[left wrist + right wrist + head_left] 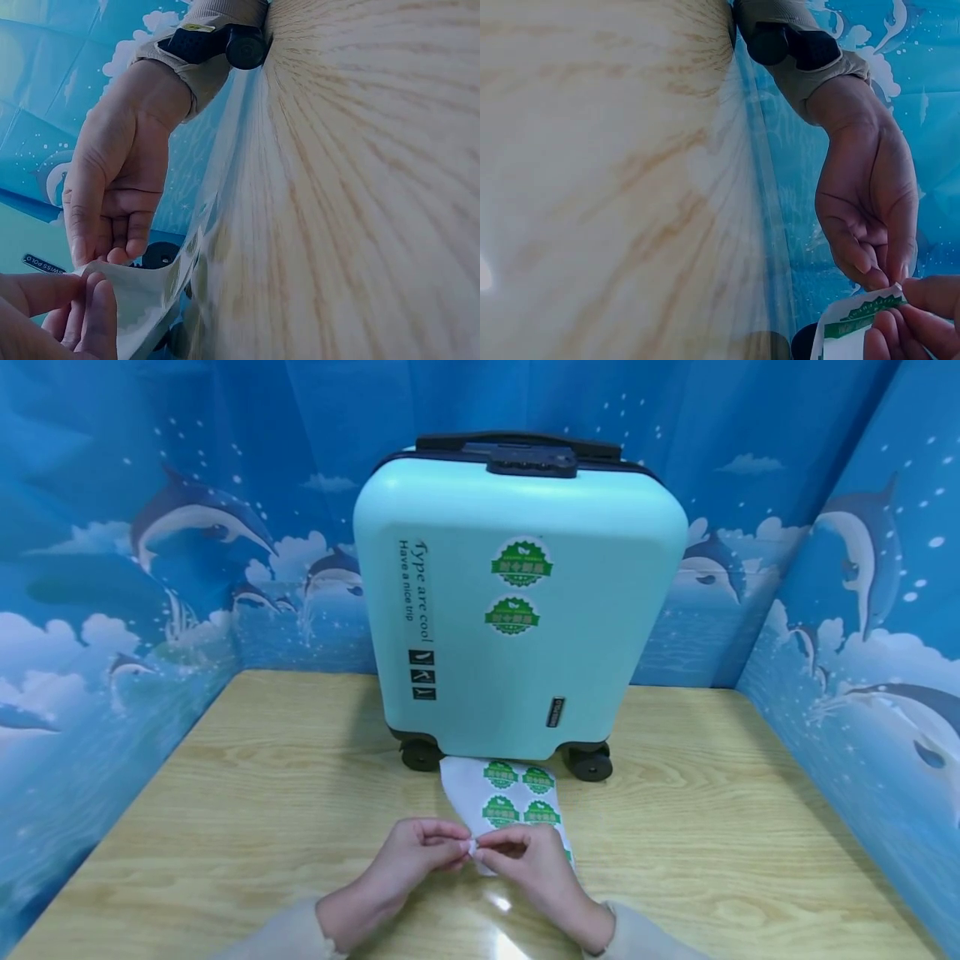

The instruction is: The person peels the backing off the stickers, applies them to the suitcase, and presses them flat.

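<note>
A white sheet of round green stickers point(467, 785) lies on the table in front of the suitcase, its near edge raised between the two hands. My left hand point(420, 856) pinches that edge between thumb and forefinger. Right beside it, my right hand point(536, 868) pinches the same edge, fingertips nearly meeting the left ones. The left wrist view has the lifted sheet point(139, 289) curving up from the table to the fingers. From the right wrist view, a green sticker point(862, 315) shows near the pinched edge. Part of the sheet is hidden behind the right hand.
Upright behind the sheet stands a mint-green suitcase point(465, 677) on black wheels point(590, 763). Two green stickers point(512, 616) are on its front, one above the other. A wood-grain table point(262, 793) lies beneath, with blue dolphin-print curtains point(300, 427) around it.
</note>
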{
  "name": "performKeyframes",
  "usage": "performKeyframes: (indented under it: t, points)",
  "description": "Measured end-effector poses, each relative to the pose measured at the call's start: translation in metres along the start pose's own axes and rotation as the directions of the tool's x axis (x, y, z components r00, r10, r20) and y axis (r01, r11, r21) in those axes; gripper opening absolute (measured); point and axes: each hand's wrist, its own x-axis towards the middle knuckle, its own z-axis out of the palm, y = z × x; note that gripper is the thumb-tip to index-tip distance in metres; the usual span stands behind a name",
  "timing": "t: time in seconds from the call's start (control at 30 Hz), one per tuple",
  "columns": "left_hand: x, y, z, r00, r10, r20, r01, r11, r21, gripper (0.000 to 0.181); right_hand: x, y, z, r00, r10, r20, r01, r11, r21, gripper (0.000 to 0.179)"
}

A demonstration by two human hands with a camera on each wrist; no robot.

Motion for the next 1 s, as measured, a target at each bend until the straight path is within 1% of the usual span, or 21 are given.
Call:
performKeyframes:
  t: [0.27, 0.47, 0.67, 0.83, 1.0]
  points:
    - [0.0005, -0.0013, 0.0007, 1.0, 0.012, 0.027, -0.012, 1.0, 0.018, 0.024, -0.0005, -0.0046, -0.0001, 1.0, 0.011, 0.001, -0.011, 1.0, 0.023, 0.016]
    - [-0.0004, 0.0004, 0.0017, 0.999, 0.017, 0.04, -0.017, 1.0, 0.018, 0.023, 0.0008, -0.0049, -0.0006, 1.0, -0.007, -0.009, 0.007, 1.0, 0.001, 0.015]
    - [0.0003, 0.0, 0.002, 0.999, 0.006, 0.037, -0.008, 0.999, 0.042, 0.022, 0.0015, -0.0045, -0.0017, 1.0, -0.018, -0.015, 0.018, 1.0, 0.003, 0.013]
    - [0.0006, -0.0028, 0.0013, 0.999, -0.007, 0.039, 0.005, 0.998, 0.067, 0.021, 0.0021, -0.0068, -0.0031, 1.0, -0.008, -0.02, 0.008, 1.0, 0.004, 0.013]
    - [0.0005, -0.0036, 0.0004, 0.999, 0.019, 0.048, -0.022, 0.998, 0.066, 0.022, 0.0017, -0.0057, -0.0032, 1.0, -0.001, 0.0, 0.001, 1.0, 0.007, 0.015]
